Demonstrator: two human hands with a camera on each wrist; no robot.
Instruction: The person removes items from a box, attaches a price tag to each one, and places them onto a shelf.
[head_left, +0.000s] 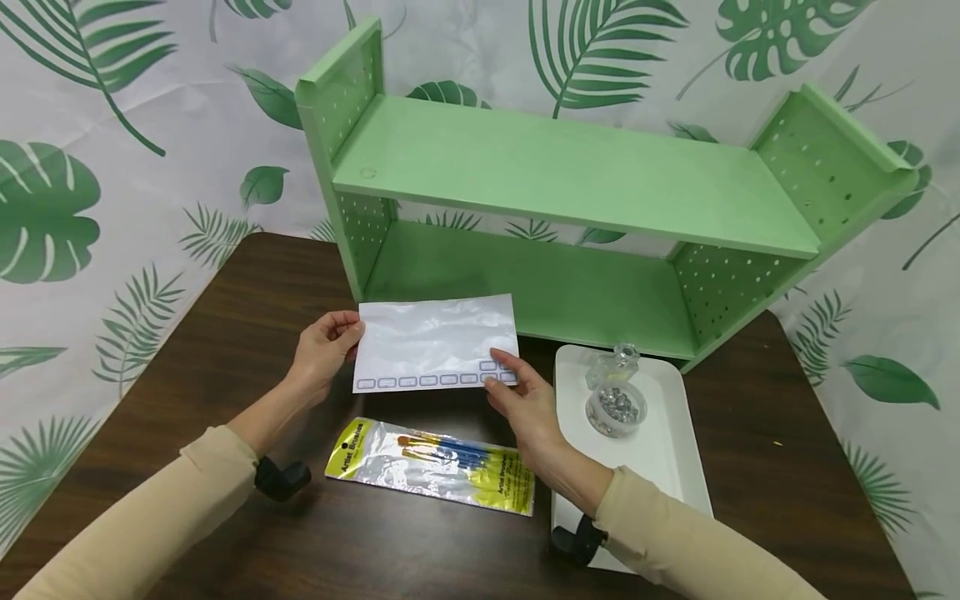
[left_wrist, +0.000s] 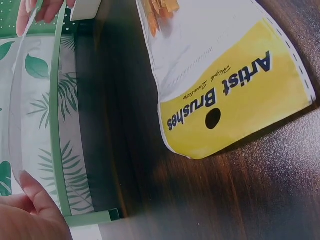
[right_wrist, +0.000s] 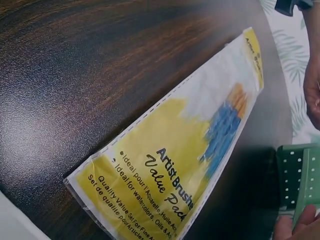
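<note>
A glossy white sheet point(head_left: 427, 342) with small blue-edged boxes printed along its bottom is held up between both hands in the head view. My left hand point(head_left: 321, 354) pinches its left edge between thumb and fingers. At the lower right corner, my right hand point(head_left: 528, 408) grips it, thumb and forefinger on the printed boxes. The left wrist view shows the sheet point(left_wrist: 16, 110) nearly edge-on, its near end in the left hand point(left_wrist: 32, 215). Below the sheet, a yellow-ended clear pack of artist brushes point(head_left: 431, 465) lies flat on the dark wooden table point(head_left: 390, 550).
Behind the sheet stands a green two-tier shelf point(head_left: 570, 179) with perforated sides. At the right, a white tray point(head_left: 667, 450) carries a small clear glass bottle point(head_left: 611, 368) and a round clear tub point(head_left: 617, 408) of silvery pieces. Leaf-patterned cloth point(head_left: 202, 108) hangs behind.
</note>
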